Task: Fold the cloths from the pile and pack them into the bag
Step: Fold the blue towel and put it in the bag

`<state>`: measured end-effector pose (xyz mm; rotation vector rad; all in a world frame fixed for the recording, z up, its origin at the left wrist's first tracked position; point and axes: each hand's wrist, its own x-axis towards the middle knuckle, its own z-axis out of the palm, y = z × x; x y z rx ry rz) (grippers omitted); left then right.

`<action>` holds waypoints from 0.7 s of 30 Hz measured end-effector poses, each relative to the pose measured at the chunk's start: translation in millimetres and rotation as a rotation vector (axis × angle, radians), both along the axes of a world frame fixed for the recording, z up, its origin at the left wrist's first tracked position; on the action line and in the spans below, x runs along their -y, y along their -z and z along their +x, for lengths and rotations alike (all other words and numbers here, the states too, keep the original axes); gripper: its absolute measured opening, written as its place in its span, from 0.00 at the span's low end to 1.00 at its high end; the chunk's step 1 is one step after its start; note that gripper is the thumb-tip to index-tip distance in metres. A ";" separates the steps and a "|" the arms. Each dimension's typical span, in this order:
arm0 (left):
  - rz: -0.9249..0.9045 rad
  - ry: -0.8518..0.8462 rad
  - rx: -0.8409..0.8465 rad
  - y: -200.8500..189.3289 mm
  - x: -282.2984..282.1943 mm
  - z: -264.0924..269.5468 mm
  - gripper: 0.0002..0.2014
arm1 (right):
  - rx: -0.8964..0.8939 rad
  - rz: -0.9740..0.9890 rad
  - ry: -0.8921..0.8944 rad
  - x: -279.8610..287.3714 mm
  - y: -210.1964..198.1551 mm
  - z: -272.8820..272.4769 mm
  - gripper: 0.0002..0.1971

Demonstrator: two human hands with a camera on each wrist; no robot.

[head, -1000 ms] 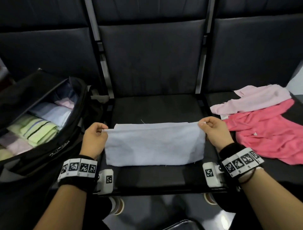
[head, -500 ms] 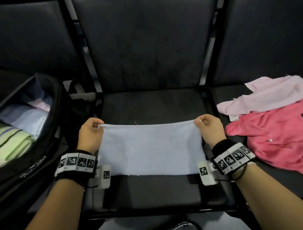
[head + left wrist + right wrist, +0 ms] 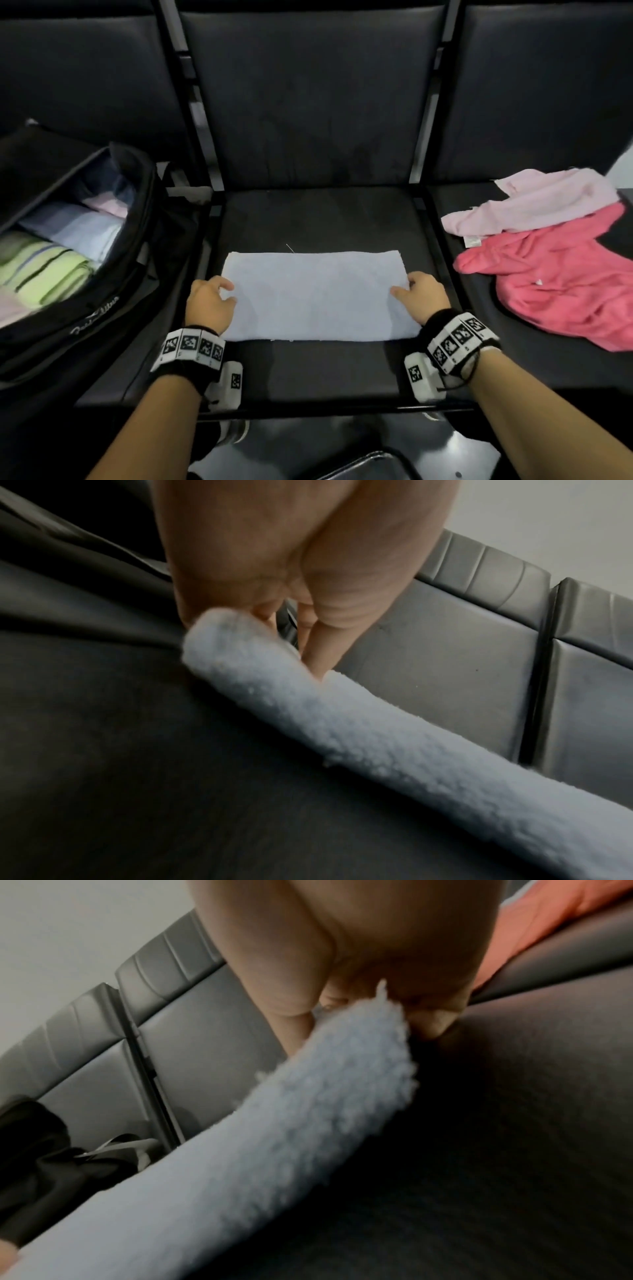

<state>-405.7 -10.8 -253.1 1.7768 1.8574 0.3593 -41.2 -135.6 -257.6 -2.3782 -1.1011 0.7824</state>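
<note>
White cursive lettering is seen on the front wall of the black bag, but it cannot be read. Black-and-white square code markers are carried on both wristbands; no letters or numbers are shown there.

The left hand reaches down from the top of the frame, its fingers meeting the near end of a pale blue, fluffy terry cloth, though whether they pinch it cannot be told. The cloth's thick folded edge runs from beneath the hand toward the lower right, lying on a dark padded seat cushion. Behind it rise grey leatherette seat backs.
</note>
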 end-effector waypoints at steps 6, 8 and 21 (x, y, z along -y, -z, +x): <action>-0.071 0.033 0.004 -11.1 35.3 -1.1 0.09 | -0.214 0.088 0.121 26.3 -15.8 7.8 0.11; -0.114 0.066 0.037 -9.7 52.5 -1.4 0.08 | -0.266 0.147 0.191 38.8 -22.6 17.6 0.08; -0.002 0.057 0.201 -14.5 73.6 -1.8 0.12 | -0.794 0.119 0.236 48.8 -63.6 -8.0 0.10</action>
